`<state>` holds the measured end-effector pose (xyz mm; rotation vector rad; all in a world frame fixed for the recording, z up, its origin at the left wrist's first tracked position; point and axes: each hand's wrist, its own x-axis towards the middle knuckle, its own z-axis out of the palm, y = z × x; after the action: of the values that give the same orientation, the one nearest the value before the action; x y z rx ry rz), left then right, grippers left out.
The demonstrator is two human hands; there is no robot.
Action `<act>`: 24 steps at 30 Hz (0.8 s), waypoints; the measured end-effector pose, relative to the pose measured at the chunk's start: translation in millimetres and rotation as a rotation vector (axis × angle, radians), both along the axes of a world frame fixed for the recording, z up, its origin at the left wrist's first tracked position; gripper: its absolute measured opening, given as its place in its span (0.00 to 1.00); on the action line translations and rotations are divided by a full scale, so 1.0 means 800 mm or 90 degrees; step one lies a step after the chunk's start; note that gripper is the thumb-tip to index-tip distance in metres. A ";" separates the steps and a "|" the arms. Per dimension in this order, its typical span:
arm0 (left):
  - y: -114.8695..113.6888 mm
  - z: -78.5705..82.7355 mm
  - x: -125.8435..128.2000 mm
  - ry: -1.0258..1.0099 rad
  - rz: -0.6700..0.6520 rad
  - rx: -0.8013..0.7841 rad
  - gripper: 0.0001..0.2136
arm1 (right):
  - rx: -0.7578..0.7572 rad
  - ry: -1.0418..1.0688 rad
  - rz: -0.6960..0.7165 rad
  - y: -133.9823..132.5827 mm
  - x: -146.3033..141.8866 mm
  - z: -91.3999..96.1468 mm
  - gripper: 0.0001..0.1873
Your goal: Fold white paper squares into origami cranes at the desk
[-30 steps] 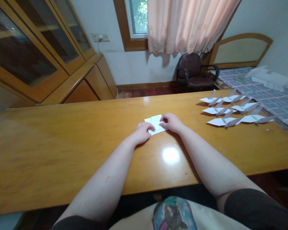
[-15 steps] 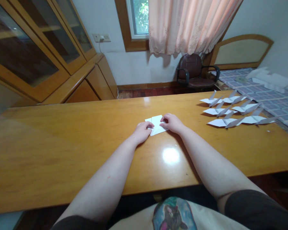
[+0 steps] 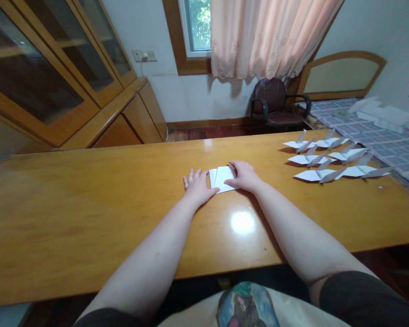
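Note:
A folded sheet of white paper (image 3: 222, 178) lies on the wooden table between my hands, a slanting crease edge showing on its left part. My left hand (image 3: 197, 187) rests at the paper's left side with its fingers spread on the tabletop and its thumb touching the lower left corner. At the right end, my right hand (image 3: 243, 175) grips the paper, thumb on top and fingers at the far edge. Its fingertips are partly hidden behind the hand.
Several folded white paper cranes (image 3: 313, 175) stand in rows on the right of the table (image 3: 88, 218). Beyond the table are a brown armchair (image 3: 274, 102) and a bed with a checked cover (image 3: 395, 145). A glass-fronted cabinet (image 3: 98, 106) stands at the left.
My left hand has opened from a pinch on the paper, its fingers now spread to the left. The paper has turned slightly, and my right thumb reaches further over it.

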<state>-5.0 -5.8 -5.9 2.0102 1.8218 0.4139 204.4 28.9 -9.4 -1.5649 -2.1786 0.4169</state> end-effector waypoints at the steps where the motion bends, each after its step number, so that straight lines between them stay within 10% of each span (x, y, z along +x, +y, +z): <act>1: 0.000 0.001 0.000 -0.016 -0.014 0.002 0.35 | -0.004 0.006 0.000 0.000 0.000 0.000 0.42; 15: -0.001 0.002 0.004 -0.296 -0.099 -0.054 0.47 | -0.028 0.069 0.055 -0.002 -0.002 0.008 0.45; 24: -0.002 0.017 0.003 -0.183 -0.152 0.072 0.12 | 0.090 0.126 0.062 -0.006 -0.001 0.013 0.04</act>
<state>-2.7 -7.6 7.9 2.0867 1.3978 0.7053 203.3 24.3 0.8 -1.2906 -2.0882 0.4184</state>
